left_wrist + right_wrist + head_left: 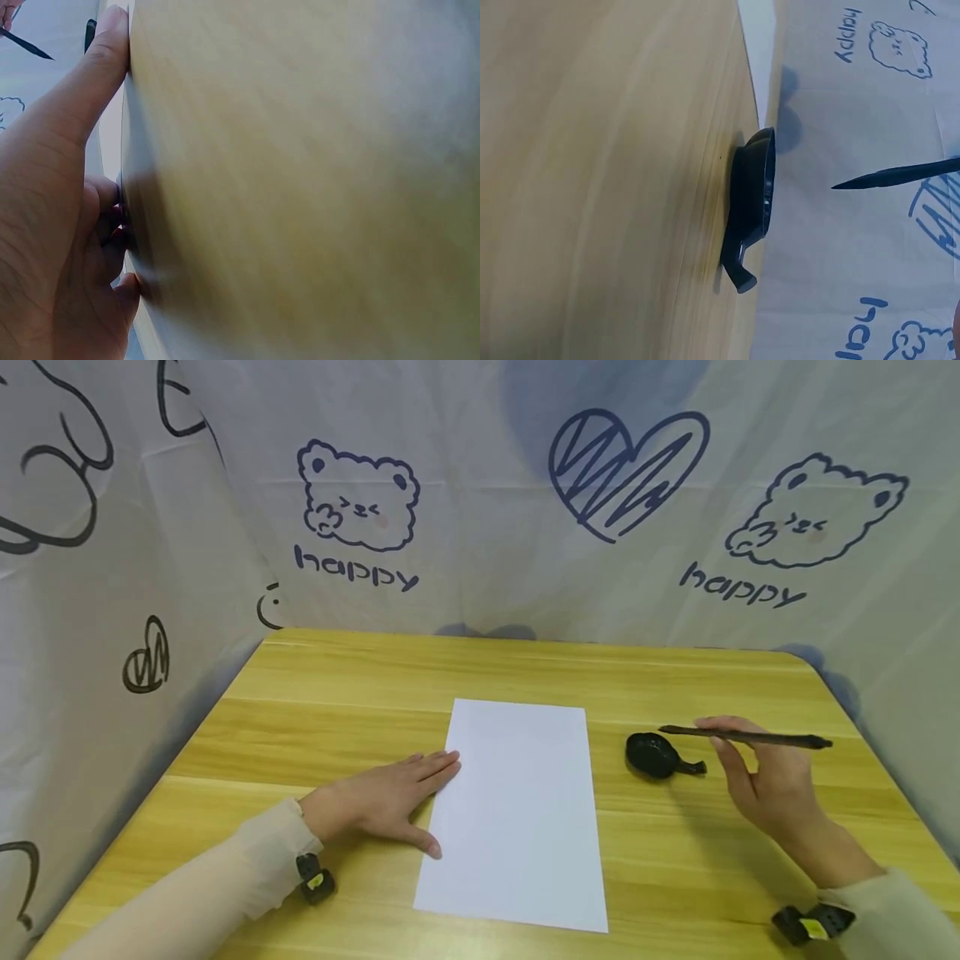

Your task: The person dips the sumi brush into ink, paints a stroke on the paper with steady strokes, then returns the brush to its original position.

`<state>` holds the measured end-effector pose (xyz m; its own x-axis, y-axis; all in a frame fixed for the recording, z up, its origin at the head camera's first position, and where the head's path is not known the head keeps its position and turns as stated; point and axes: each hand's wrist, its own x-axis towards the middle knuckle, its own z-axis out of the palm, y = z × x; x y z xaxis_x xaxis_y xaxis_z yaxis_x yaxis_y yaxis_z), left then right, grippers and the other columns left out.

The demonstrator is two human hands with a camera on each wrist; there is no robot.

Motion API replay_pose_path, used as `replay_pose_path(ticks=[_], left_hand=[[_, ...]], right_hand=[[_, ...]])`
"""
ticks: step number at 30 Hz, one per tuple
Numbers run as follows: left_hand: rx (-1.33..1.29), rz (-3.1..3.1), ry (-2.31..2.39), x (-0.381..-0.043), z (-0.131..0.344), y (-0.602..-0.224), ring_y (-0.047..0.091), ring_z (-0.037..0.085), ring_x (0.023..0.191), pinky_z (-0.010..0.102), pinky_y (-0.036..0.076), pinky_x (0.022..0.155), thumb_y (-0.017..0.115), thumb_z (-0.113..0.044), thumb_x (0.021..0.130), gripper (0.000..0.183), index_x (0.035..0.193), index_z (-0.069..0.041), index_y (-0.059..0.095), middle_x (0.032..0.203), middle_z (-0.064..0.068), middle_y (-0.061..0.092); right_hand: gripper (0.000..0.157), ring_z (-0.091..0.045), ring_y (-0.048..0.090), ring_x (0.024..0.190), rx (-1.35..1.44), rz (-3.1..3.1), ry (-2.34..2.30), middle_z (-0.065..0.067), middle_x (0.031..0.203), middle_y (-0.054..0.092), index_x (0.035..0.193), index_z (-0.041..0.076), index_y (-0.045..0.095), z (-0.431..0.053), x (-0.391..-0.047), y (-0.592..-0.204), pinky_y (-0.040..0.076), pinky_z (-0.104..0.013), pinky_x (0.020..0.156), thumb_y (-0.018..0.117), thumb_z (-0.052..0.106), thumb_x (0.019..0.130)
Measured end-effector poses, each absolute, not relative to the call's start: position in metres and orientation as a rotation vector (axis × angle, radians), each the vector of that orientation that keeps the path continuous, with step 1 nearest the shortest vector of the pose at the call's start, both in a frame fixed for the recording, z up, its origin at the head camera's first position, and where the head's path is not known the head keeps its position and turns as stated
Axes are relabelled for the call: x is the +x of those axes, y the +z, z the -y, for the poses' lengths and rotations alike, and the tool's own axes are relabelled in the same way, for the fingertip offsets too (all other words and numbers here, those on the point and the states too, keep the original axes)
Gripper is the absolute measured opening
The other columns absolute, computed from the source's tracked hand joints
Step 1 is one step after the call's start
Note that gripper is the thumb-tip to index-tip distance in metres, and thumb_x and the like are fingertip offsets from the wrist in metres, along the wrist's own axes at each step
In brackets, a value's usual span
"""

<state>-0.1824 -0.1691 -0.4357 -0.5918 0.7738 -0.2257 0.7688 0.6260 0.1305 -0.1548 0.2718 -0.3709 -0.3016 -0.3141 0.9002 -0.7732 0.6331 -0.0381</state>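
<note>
A white sheet of paper (517,818) lies on the wooden table. My left hand (386,797) rests at its left edge, fingers fairly straight, with fingertips and thumb touching the sheet. The left wrist view shows that hand (56,195) from the thumb side. My right hand (776,777) pinches a dark writing brush (780,740) between thumb and fingers, its pointed tip facing left. Just below and left of the tip sits a small black dish with a short handle (652,756). In the right wrist view the brush (900,175) hangs apart from the dish (746,195).
The wooden table (300,727) has its far edge against a pale cloth backdrop (480,543) with bear, heart and "happy" drawings. More cloth hangs at the left and right sides. Small black wrist cameras (315,878) sit at both cuffs.
</note>
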Motion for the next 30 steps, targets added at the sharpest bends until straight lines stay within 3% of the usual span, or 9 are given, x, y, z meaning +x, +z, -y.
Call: replay_pose_path(ticks=[2, 4, 6, 7, 17, 30], left_hand=[[1.25, -2.588, 0.024, -0.183, 0.169, -0.435, 0.002, 0.017, 0.134, 0.037, 0.014, 0.108, 0.036, -0.082, 0.066, 0.11, 0.144, -0.012, 0.002, 0.149, 0.002, -0.003], [1.25, -2.586, 0.024, -0.183, 0.169, -0.434, 0.002, 0.017, 0.134, 0.037, 0.014, 0.108, 0.036, -0.082, 0.066, 0.11, 0.144, -0.012, 0.002, 0.149, 0.002, -0.003], [1.255, -2.583, 0.026, -0.183, 0.169, -0.434, 0.003, 0.018, 0.134, 0.038, 0.014, 0.108, 0.036, -0.082, 0.066, 0.11, 0.144, -0.012, 0.002, 0.149, 0.003, -0.003], [1.257, -2.582, 0.029, -0.183, 0.169, -0.433, 0.003, 0.018, 0.134, 0.038, 0.014, 0.108, 0.036, -0.081, 0.066, 0.11, 0.144, -0.012, 0.003, 0.149, 0.003, -0.003], [1.249, -2.583, 0.038, -0.182, 0.169, -0.432, 0.003, 0.017, 0.134, 0.038, 0.014, 0.108, 0.037, -0.081, 0.066, 0.11, 0.144, -0.012, 0.003, 0.149, 0.002, -0.003], [1.22, -2.577, 0.046, -0.18, 0.168, -0.432, 0.002, 0.017, 0.134, 0.038, 0.015, 0.107, 0.037, -0.081, 0.066, 0.11, 0.144, -0.013, 0.002, 0.149, 0.001, -0.004]], right_hand=[[0.034, -0.005, 0.048, 0.05, 0.844, 1.847, 0.65, -0.017, 0.085, 0.064, 0.101, -0.005, 0.06, -0.269, -0.157, -0.37, 0.035, -0.011, 0.045, 0.046, 0.026, 0.094], [0.03, -0.01, 0.058, 0.064, 0.854, 1.806, 0.729, -0.02, 0.085, 0.063, 0.101, -0.009, 0.056, -0.266, -0.159, -0.369, 0.044, -0.01, 0.059, 0.049, 0.019, 0.093], [0.028, -0.014, 0.062, 0.079, 0.861, 1.78, 0.809, -0.022, 0.085, 0.062, 0.102, -0.013, 0.051, -0.263, -0.16, -0.368, 0.046, -0.012, 0.074, 0.051, 0.013, 0.091], [0.027, -0.015, 0.062, 0.08, 0.862, 1.772, 0.85, -0.024, 0.085, 0.062, 0.102, -0.015, 0.05, -0.263, -0.161, -0.369, 0.046, -0.013, 0.076, 0.051, 0.01, 0.091], [0.028, -0.005, 0.061, 0.081, 0.626, 1.99, 0.902, -0.015, 0.091, 0.064, 0.115, -0.007, 0.05, -0.278, -0.172, -0.387, 0.045, -0.009, 0.074, 0.053, -0.002, 0.087], [0.034, -0.01, 0.062, 0.085, 0.506, 2.063, 1.122, -0.017, 0.094, 0.063, 0.12, 0.003, 0.049, -0.277, -0.176, -0.397, 0.048, -0.015, 0.073, 0.048, -0.006, 0.088]])
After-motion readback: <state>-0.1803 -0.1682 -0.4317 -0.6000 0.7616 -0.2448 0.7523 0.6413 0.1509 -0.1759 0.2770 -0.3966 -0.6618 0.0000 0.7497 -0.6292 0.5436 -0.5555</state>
